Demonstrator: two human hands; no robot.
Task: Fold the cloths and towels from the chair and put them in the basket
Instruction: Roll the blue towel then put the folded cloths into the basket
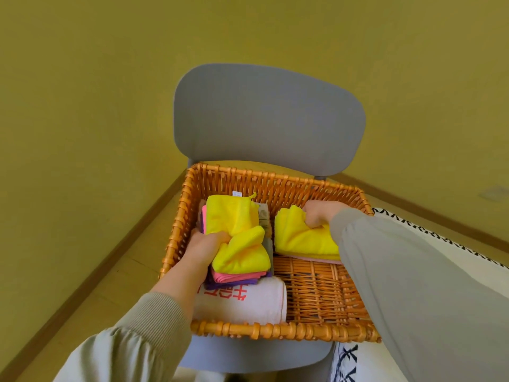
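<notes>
- Fingers point(219, 238) of the left hand point(203, 250): how are they seen to lie?
- They are curled into the near end of the left yellow cloth point(234, 216), and a bunch of it is gripped. That cloth is found on top of a stack point(237, 278) of pink and purple cloths in the left half of the basket point(275, 330).
- Which way is it laid from the fingers?
- It is spread away from them toward the far wall. Its long axis is run from near to far, and the near end is bulged up just right of the knuckles. A white towel point(248, 303) with red print is tucked in front of the stack.
- And on the right?
- The right yellow cloth point(297, 238) is laid on a pink cloth point(314, 259) toward the far right corner. Its far edge is clutched by the right hand point(321, 213), fingers closed on it, so the cloth is extended from that hand toward the near side and leftward.
- Which hand is judged nearer to what?
- Each cloth is held by the hand on its own side, so no crossing is called for. Pressing each bunch flat along its length is probably what is needed next. The basket is stood on the grey chair point(270, 114), whose seat is mostly hidden.
</notes>
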